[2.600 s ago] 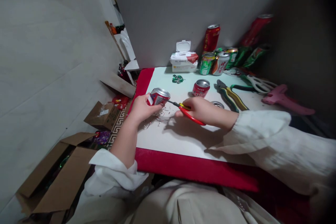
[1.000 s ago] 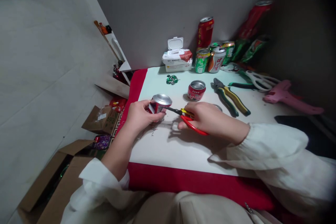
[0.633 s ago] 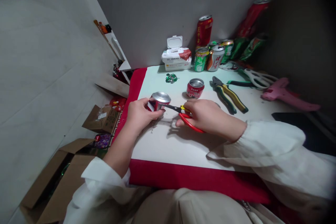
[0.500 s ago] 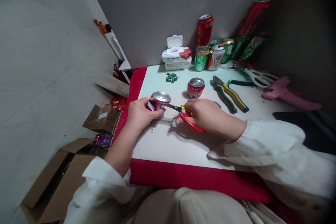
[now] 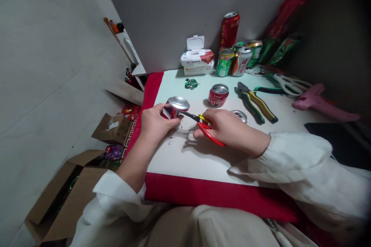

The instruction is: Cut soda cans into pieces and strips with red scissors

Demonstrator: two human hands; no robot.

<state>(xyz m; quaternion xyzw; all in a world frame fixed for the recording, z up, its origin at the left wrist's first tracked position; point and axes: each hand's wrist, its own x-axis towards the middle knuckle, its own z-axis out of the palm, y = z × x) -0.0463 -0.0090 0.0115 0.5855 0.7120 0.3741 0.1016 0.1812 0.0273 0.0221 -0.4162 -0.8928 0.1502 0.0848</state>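
Note:
My left hand (image 5: 155, 123) grips a cut piece of a red drink can (image 5: 179, 103), its silver end facing up. In my right hand (image 5: 228, 127) is a pair of scissors (image 5: 210, 135) with red and yellow handles. Their dark blades touch the can's side just under the rim; how far they are in is hidden. Behind my right hand stands a cut red can section (image 5: 218, 95), its open side up. A loose silver can top (image 5: 239, 116) lies partly hidden by that hand. Small scraps (image 5: 171, 137) lie on the white sheet below the held can.
Green-and-yellow pliers (image 5: 257, 104) lie at right, beside white-handled scissors (image 5: 290, 85) and a pink glue gun (image 5: 321, 102). Several drink cans (image 5: 240, 61) and a wipes pack (image 5: 197, 61) line the back wall. Green scraps (image 5: 191, 83) sit near the pack. Cardboard boxes (image 5: 78, 197) stand at left.
The view has shifted slightly, and the silver can top shows more beside my right hand. Both hands keep their grip, with the blades still at the can's side.

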